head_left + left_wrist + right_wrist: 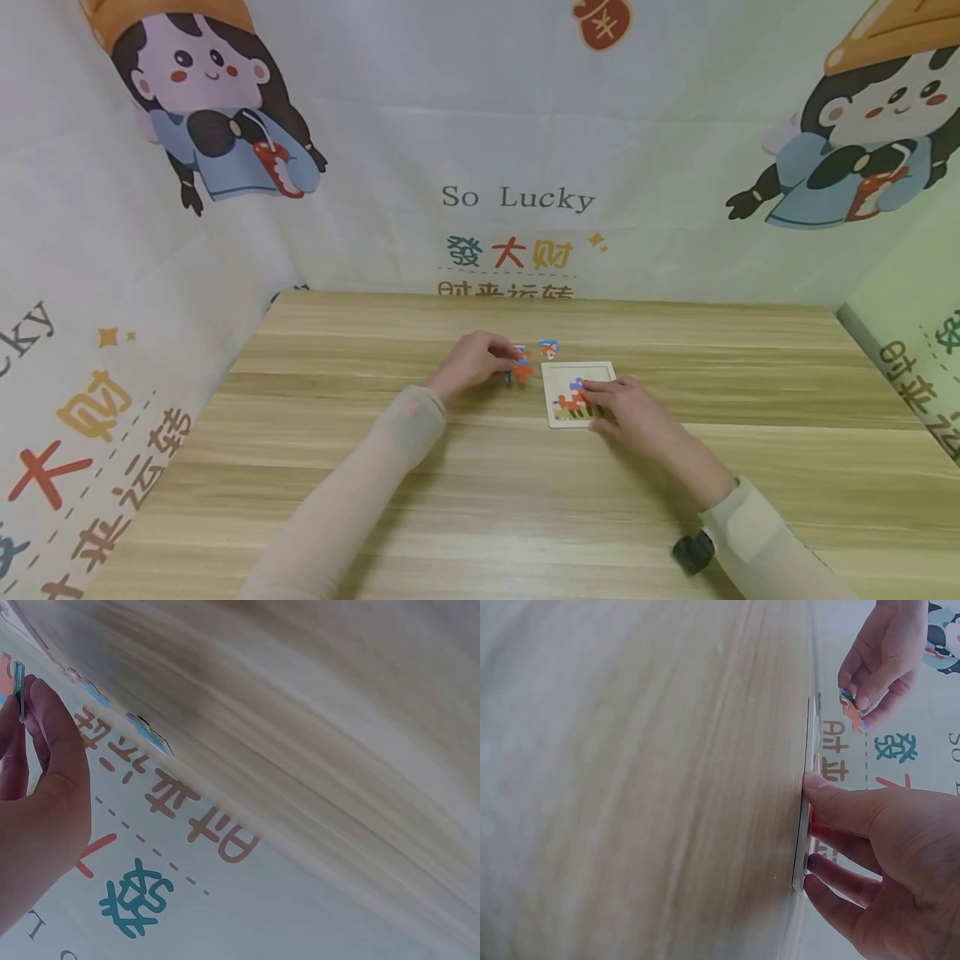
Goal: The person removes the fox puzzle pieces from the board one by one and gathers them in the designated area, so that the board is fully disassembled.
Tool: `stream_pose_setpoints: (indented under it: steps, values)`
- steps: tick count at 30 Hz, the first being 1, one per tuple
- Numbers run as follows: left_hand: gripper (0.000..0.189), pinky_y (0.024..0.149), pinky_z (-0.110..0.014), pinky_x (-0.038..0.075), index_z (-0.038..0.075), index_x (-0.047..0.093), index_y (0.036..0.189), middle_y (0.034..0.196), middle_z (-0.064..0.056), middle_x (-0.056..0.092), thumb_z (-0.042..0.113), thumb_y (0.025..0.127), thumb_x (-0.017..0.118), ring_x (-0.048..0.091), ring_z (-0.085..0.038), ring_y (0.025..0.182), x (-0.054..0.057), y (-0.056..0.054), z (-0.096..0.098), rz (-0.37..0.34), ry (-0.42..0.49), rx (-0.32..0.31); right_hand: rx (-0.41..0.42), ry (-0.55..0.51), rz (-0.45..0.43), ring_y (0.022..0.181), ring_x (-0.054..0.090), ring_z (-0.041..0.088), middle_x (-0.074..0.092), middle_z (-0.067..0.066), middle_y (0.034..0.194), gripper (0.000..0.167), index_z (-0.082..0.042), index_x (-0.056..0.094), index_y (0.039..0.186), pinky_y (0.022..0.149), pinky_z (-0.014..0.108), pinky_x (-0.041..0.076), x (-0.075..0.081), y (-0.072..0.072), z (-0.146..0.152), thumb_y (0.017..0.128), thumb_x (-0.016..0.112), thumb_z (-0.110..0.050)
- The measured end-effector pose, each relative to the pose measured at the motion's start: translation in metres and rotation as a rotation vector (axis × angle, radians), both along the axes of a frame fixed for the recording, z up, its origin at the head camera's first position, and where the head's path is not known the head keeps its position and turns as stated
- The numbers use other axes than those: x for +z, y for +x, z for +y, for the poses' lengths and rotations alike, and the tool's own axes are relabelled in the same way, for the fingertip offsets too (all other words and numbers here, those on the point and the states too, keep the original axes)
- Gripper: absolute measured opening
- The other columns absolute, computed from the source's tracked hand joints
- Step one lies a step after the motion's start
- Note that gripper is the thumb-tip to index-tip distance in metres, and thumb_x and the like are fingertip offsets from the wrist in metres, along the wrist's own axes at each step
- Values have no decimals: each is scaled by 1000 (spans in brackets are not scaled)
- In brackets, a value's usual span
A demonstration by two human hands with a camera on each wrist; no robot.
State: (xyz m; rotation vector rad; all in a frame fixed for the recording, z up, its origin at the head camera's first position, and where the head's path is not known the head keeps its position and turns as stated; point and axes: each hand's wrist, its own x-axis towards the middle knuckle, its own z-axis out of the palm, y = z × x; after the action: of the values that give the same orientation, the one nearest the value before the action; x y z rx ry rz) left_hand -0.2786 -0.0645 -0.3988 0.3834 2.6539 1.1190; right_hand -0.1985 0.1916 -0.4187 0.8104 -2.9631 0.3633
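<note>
Pale wood grain ran across the table (480, 517), where, nearest, a black object (693, 553) sat at the right sleeve (757, 529) and, beyond it, the right hand (641, 417) rested with fingers spread on a partly filled puzzle tray (558, 377), right of the middle. Just left of the tray, the left hand (474, 365) pinched an orange-and-blue puzzle piece (522, 372) between thumb and fingers. Farther off, a loose piece (549, 349) with blue and orange lay just beyond the tray's far left corner, and past the table's far edge stood a white printed backdrop (660, 142) reading "So Lucky" between cartoon figures (225, 142) at left and right.
</note>
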Motion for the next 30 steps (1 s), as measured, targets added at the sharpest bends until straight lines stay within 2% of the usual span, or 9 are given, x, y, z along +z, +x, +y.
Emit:
stream_pose_setpoints:
  steps: [6,14,25,30]
  values:
    - [16,73,-20,53,10,76,106,113,-8,73,12,91,72,63,-17,95,0,-2,-9,18,-4,9,-5,-9,4,117,58,38,60,14,140,47,0,64,130,101,52,49,-1,-1,2,88,75,-19]
    - [18,78,-24,54,8,75,109,111,-9,73,10,92,70,63,-18,95,0,-2,-27,5,17,29,3,2,15,117,59,38,61,14,139,47,-1,64,129,100,52,50,0,0,0,88,75,-20]
    - [17,82,-27,54,7,75,108,114,-10,74,12,93,70,65,-22,102,0,-3,-55,36,-24,43,1,-10,-8,120,57,39,60,15,140,47,0,63,130,102,53,48,1,1,-1,89,74,-18]
    - [18,83,-29,55,7,75,110,116,-11,73,11,93,69,65,-23,104,-1,-4,-64,24,-19,56,1,-13,-8,121,57,39,60,15,140,47,0,63,130,103,54,48,1,1,-1,88,74,-18]
